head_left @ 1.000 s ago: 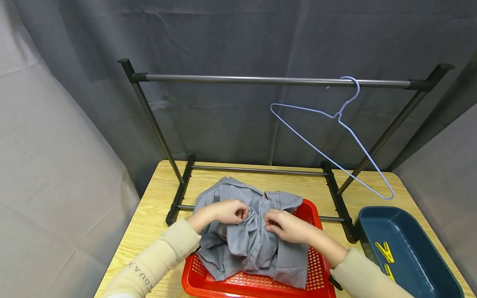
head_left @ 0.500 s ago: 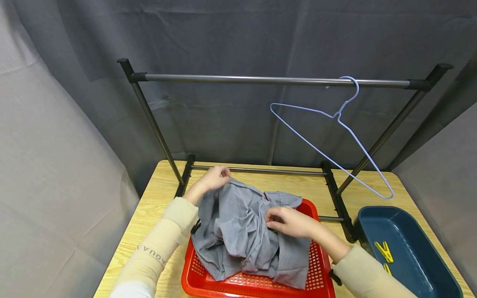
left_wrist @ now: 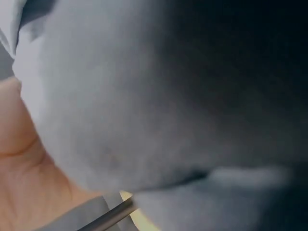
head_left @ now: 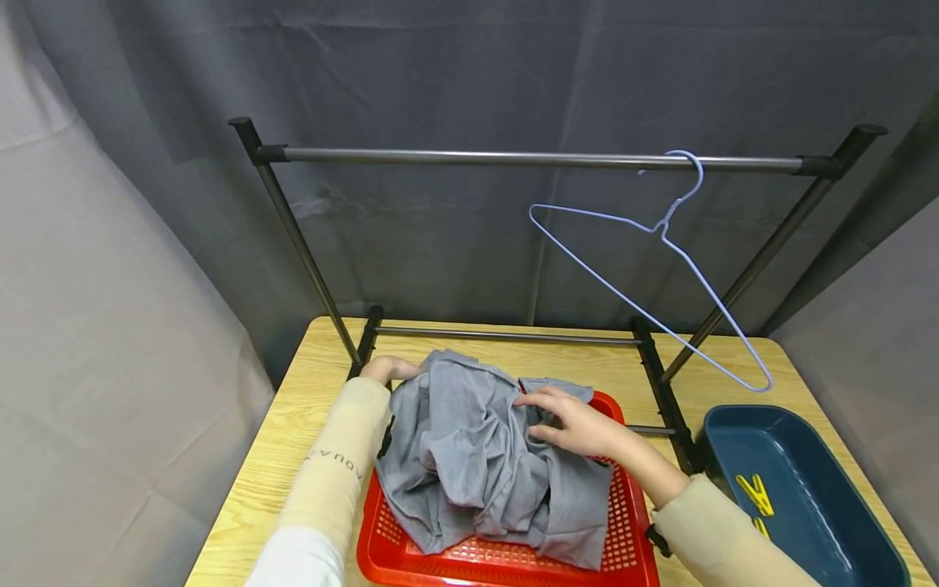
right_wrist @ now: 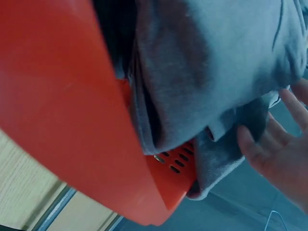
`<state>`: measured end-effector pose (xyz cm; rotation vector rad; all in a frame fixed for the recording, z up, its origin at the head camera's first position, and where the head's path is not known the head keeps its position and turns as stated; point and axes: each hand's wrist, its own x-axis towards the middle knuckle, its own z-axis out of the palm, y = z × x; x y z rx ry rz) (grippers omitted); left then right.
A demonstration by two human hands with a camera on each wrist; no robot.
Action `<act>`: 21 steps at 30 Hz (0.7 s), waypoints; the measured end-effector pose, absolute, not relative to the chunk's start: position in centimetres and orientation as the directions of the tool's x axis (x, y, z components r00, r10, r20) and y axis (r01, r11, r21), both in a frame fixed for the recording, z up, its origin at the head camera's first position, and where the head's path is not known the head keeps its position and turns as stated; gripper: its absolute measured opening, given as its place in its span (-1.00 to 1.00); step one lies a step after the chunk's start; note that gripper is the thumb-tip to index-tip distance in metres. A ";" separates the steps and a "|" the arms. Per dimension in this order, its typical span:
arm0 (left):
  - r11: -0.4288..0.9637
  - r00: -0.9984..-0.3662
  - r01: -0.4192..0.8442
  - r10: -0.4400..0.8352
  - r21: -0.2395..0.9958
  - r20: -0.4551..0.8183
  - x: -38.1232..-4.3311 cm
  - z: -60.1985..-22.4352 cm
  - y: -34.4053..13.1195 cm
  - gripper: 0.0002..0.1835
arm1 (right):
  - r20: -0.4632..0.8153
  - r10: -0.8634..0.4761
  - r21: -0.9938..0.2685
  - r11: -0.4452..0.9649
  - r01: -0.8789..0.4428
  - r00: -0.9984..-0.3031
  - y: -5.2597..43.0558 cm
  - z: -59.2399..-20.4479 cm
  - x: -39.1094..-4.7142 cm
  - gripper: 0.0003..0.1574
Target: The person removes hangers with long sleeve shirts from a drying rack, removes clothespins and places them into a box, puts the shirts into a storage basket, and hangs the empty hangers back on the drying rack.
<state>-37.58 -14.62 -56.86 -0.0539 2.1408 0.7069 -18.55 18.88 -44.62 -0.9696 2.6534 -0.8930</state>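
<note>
A bunched grey cloth garment (head_left: pixel 477 456) fills much of the red perforated basket (head_left: pixel 381 558) and drapes over its far rim. My left hand (head_left: pixel 392 369) is at the garment's far left edge, its fingertips hidden behind the cloth. In the left wrist view, cloth lies close against the left palm (left_wrist: pixel 33 192); whether the fingers grip it, I cannot tell. Over the garment's right part, my right hand (head_left: pixel 572 420) has its fingers spread and loosely extended. The right wrist view has the right thumb and fingers (right_wrist: pixel 281 144) beside the hanging folds, pinching nothing.
Behind the basket stands a metal rack with a horizontal rail (head_left: pixel 469 155). A light purple hanger (head_left: pixel 623 285) hangs toward its right end. On the right is a dark blue tray (head_left: pixel 844 489) with yellow clothespins (head_left: pixel 756 494). The wooden table (head_left: pixel 286 448) ends at grey curtains.
My left hand moved from the garment's middle to its far left corner, then down behind its left edge. My right hand loosened from a fold and spread its fingers.
</note>
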 end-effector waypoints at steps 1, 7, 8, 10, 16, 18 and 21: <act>0.837 -0.665 -0.272 0.194 0.476 -0.722 -37.8 -57.0 -14.9 -0.24 | 0.022 -0.638 -0.591 0.613 -0.525 -0.770 18.9 -44.8 -18.6 -0.48; 0.701 -0.850 -0.333 0.067 0.630 -0.523 -35.1 -52.4 -14.0 -0.55 | -0.058 -0.651 -0.603 0.627 -0.493 -0.757 19.0 -45.4 -18.7 -0.41; 0.655 -0.865 -0.335 0.071 0.677 -0.497 -34.1 -50.8 -13.5 -0.59 | -0.066 -0.651 -0.607 0.628 -0.487 -0.756 19.0 -45.4 -18.7 -0.41; 0.577 -0.896 -0.295 0.109 0.761 -0.430 -31.9 -47.1 -12.5 -0.77 | -0.080 -0.649 -0.612 0.631 -0.477 -0.756 18.9 -45.5 -18.7 -0.41; 0.447 -0.913 0.003 0.365 0.895 -0.180 -28.9 -41.5 -10.6 -0.86 | -0.101 -0.654 -0.617 0.632 -0.469 -0.750 19.0 -45.6 -18.8 -0.41; 0.407 -0.872 0.056 0.465 0.912 -0.154 -29.0 -41.7 -10.2 -0.74 | -0.104 -0.657 -0.616 0.632 -0.470 -0.747 19.0 -45.5 -18.8 -0.41; 0.388 -0.742 0.172 0.656 0.906 -0.140 -28.8 -41.8 -9.3 -0.69 | -0.108 -0.659 -0.614 0.633 -0.471 -0.744 19.0 -45.6 -18.8 -0.41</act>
